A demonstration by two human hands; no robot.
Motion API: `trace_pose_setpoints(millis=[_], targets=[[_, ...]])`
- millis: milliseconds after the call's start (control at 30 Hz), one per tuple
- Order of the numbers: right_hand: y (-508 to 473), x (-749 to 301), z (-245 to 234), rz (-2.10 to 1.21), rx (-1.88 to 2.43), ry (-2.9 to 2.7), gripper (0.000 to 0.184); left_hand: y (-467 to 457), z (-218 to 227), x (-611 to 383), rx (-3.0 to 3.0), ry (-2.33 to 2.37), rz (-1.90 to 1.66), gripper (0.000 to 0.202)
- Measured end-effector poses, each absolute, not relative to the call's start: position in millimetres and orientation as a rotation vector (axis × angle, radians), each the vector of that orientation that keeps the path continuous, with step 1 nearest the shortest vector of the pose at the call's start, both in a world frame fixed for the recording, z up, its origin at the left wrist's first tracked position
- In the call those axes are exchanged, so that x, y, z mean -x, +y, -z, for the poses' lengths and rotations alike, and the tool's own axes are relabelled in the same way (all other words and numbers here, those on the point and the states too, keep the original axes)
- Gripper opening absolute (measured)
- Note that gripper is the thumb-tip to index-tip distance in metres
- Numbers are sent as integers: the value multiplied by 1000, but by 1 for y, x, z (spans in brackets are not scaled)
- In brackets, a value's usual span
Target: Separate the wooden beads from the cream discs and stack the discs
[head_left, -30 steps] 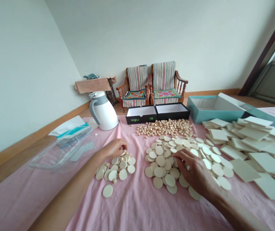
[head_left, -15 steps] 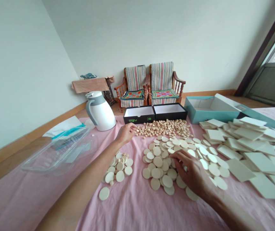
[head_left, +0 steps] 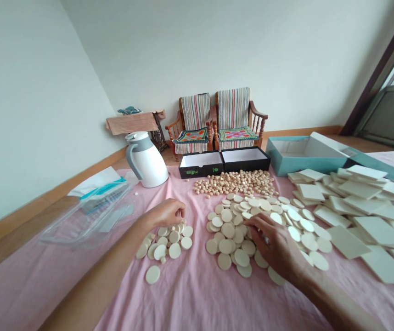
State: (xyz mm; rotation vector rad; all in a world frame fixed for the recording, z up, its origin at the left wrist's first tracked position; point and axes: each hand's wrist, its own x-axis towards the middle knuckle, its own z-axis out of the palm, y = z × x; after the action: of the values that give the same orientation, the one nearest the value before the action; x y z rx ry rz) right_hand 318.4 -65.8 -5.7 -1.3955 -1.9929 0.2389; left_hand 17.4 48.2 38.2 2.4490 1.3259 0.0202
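My left hand (head_left: 168, 212) hangs just above a small mixed pile of pale round discs (head_left: 174, 236) and little wooden beads. Its fingers are curled in, and whatever they hold is hidden. On the larger heap of pale round discs (head_left: 227, 230) rests my right hand (head_left: 271, 239), its fingers bent together with the tips among the discs. I cannot make out what, if anything, is pinched there. Behind this heap lies a wide spread of small wooden beads (head_left: 234, 182). One disc (head_left: 153, 274) lies apart, nearer to me than the mixed pile.
Square pale tiles (head_left: 376, 230) are heaped at the right. Two black boxes with white insides (head_left: 202, 171) and a teal box (head_left: 296, 166) stand behind. At the left are a white jug (head_left: 150, 165) and a clear plastic tray (head_left: 76, 230). A pink cloth (head_left: 197, 294) lies under everything.
My left hand has drawn back from the edge of the beads toward me and left, over the mixed pile. The right hand stays at the disc heap. The view has shifted slightly.
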Motion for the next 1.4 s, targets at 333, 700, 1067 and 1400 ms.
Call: trace_pose_setpoints(millis=[333,700,1067,1400], targets=[[-66,-319,4,-262,1426,-1997,21,73,-24,-34,-2451,1416,-152,10],[-66,-318,4,-266,1419,-1992,23,121,-10,-70,-2269,1665,-792,30],[-65,-320,8,-291,1404,-2012,22,65,-20,-21,-2360,1263,-198,18],[-65,-320,8,-307,1421,-1998,21,84,-16,-48,-2406,1428,-321,15]])
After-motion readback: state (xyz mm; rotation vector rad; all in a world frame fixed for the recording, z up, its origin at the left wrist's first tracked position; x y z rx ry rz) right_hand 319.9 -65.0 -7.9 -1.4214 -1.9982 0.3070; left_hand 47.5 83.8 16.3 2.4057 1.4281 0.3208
